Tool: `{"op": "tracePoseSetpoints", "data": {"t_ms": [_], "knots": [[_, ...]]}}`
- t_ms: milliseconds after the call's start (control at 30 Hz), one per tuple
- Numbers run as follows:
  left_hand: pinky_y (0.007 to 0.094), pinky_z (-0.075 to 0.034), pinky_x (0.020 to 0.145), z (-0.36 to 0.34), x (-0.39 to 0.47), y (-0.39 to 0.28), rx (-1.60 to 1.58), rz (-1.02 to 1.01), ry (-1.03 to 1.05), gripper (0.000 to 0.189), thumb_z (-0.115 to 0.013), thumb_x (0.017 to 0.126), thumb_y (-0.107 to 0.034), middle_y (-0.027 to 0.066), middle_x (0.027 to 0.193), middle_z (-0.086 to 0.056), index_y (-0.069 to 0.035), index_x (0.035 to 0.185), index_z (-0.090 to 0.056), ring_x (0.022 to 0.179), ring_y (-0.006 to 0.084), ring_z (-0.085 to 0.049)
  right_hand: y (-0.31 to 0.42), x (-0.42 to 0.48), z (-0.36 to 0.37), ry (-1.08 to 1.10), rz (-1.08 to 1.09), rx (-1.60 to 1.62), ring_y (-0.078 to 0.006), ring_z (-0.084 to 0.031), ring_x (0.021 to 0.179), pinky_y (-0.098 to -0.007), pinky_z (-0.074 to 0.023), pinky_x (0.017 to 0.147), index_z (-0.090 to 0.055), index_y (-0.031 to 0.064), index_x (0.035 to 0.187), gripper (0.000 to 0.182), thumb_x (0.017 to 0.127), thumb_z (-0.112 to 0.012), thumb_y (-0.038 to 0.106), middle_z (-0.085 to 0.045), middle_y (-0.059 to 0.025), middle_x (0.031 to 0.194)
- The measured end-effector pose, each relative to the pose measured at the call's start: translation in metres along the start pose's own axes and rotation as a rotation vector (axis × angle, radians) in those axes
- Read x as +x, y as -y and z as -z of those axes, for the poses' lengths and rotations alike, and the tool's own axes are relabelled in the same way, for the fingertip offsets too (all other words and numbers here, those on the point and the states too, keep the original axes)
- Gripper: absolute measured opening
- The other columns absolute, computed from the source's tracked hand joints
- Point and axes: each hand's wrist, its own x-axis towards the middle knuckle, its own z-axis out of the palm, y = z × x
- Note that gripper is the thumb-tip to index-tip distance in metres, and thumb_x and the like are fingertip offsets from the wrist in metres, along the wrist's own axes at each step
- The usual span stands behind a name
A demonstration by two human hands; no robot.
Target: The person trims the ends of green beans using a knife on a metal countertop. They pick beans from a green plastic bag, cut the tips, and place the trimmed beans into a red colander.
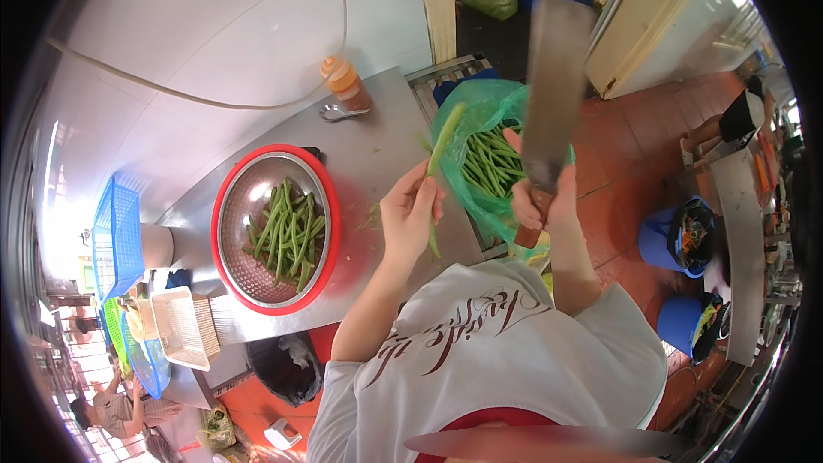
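Observation:
My left hand (411, 206) pinches a long green bean (447, 135) upright between thumb and fingers, above the edge of the steel counter (392, 116). The handle of a broad-bladed cleaver (556, 77) is in my right hand (562, 202), with the blade pointing up and slightly blurred. Behind the right hand, a green plastic bag (476, 99) gapes around many green beans (492, 164). To the left, a perforated metal colander (235, 238) sits in a red basin (335, 231) and contains a heap of green beans (286, 228).
A sauce bottle (347, 85) and a metal spoon (337, 113) stand near the wall. Baskets (119, 238) crowd the counter's far left. Below it is a black-lined bin (283, 366). Blue buckets (659, 244) stand right. Two other people are visible at the view's edges.

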Motion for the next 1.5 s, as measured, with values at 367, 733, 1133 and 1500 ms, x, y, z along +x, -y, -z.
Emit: {"op": "tracePoseSetpoints", "data": {"t_ms": [367,733,1133,1500], "knots": [[0.0184,-0.039,0.046,0.047,-0.023,0.004,0.071,0.024,-0.023,0.021,-0.053,0.086,-0.002,0.0037,0.074,-0.057,0.003,0.106,-0.058,0.053,0.0047,-0.048,-0.035,0.028,-0.010,0.112,-0.194,-0.198,-0.0074,-0.031,0.036,-0.0213,-0.0282,0.037,-0.016,0.0159,0.143,0.073,0.088,-0.013,0.064,-0.035,0.0006,0.049],[0.0210,-0.041,0.053,0.037,-0.010,-0.002,0.561,-0.291,-0.069,0.022,-0.067,0.076,-0.002,0.0069,0.076,-0.060,-0.001,0.098,-0.066,0.061,0.0102,-0.053,-0.043,0.026,-0.024,0.158,-0.270,-0.283,-0.0050,-0.030,0.036,-0.0189,-0.0257,0.037,-0.029,0.0123,0.138,0.073,0.088,-0.018,0.065,-0.037,0.0011,0.048],[0.0305,-0.044,0.064,0.049,-0.013,-0.005,0.929,-0.783,-0.073,0.022,-0.070,0.064,0.003,0.0037,0.079,-0.062,-0.005,0.085,-0.068,0.073,0.0193,-0.055,-0.049,0.018,-0.036,0.138,-0.364,-0.172,-0.0045,-0.029,0.036,-0.0181,-0.0253,0.037,-0.021,0.0093,0.140,0.064,0.094,-0.023,0.053,-0.036,0.0015,0.048],[0.0401,-0.043,0.088,0.059,-0.028,0.010,0.404,-0.593,-0.261,0.016,-0.059,0.083,-0.006,0.0086,0.098,-0.060,-0.005,0.098,-0.056,0.098,0.0226,-0.054,-0.061,0.026,-0.032,0.084,-0.776,0.124,-0.0094,-0.029,0.032,-0.0219,-0.0234,0.035,-0.030,0.0129,0.046,0.072,0.085,-0.013,0.071,-0.029,0.0018,0.039]]}}
